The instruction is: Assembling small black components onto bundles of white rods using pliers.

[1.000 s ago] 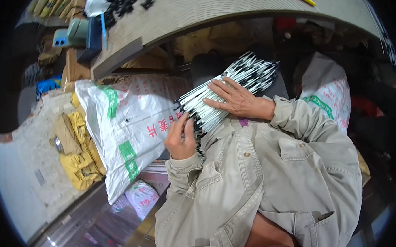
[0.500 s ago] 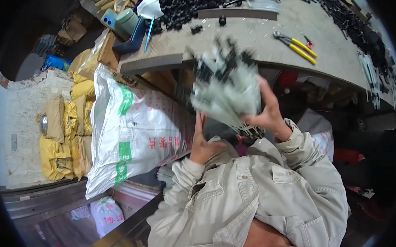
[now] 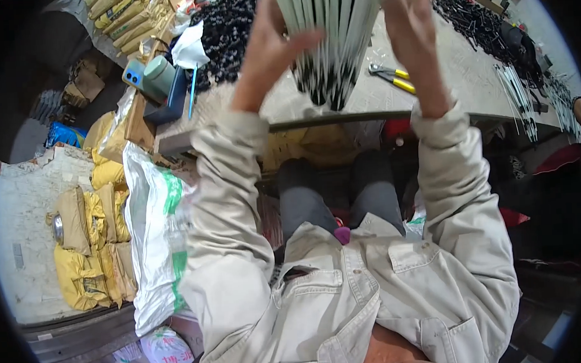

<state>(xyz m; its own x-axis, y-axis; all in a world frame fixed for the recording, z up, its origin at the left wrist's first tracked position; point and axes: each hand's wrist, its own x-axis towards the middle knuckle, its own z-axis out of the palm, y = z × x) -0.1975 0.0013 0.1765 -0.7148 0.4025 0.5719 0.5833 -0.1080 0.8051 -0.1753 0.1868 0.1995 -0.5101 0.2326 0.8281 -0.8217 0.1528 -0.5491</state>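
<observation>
Your left hand (image 3: 268, 49) and right hand (image 3: 407, 27) are both wrapped around one fat bundle of thin pale rods (image 3: 329, 37), black-tipped ends down. The left fingers (image 3: 297, 42) curl across its front and the right fingers press its far side, so both are clenched on it. The bundle hangs upright between your fingers, above the desk (image 3: 441, 71) edge; its top runs out of view.

Risks:
- No tie or band shows on the bundle. If one hand loosens, the rods likely fan out and slide down out of your fingers.
- The black tips sit just below your fingers and near the desk edge. Dropped rods probably land half on the desk, half in your lap or on the floor.
- The yellow-handled pliers (image 3: 390, 78) lie just below and left of your right fingers; the tips could catch them if you set down blind.
- The pile of black parts (image 3: 232, 22) sits just left of your left fingers; loose rods could get mixed in.

Containers:
- White woven sack (image 3: 153, 233), well below your left fingers, beside your left sleeve: I can't tell what's in it.
- Yellow sacks (image 3: 80, 255) further left on the floor: closed, contents hidden.
- Greenish cup (image 3: 158, 77) left of your left fingers at the desk corner: lidded, contents not visible.
</observation>
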